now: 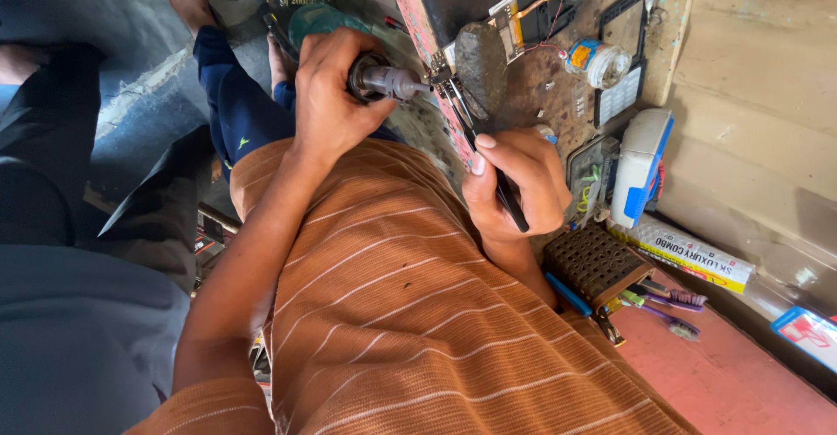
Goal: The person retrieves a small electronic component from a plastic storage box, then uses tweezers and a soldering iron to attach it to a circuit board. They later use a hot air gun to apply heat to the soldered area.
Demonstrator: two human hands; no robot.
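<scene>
Left hand (330, 95) clenched round grey hot-air nozzle tool (388, 80), tip aimed at small metal part (438, 73) on workbench edge (417, 16), far centre

Right hand (514, 182) gripping black tweezers (484, 156), tips touching same part

Step in hand, by the look: heating part while tweezers hold it; next move likely needs steady nozzle, light tweezer lift

Clutter right: brown perforated box (593, 261), toothbrushes (667, 309)

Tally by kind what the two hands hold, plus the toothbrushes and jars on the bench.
Rotary tool, in left hand: 1
Tweezers, in right hand: 1
Toothbrushes: 2
Small jar: 1
Total: 5
</scene>
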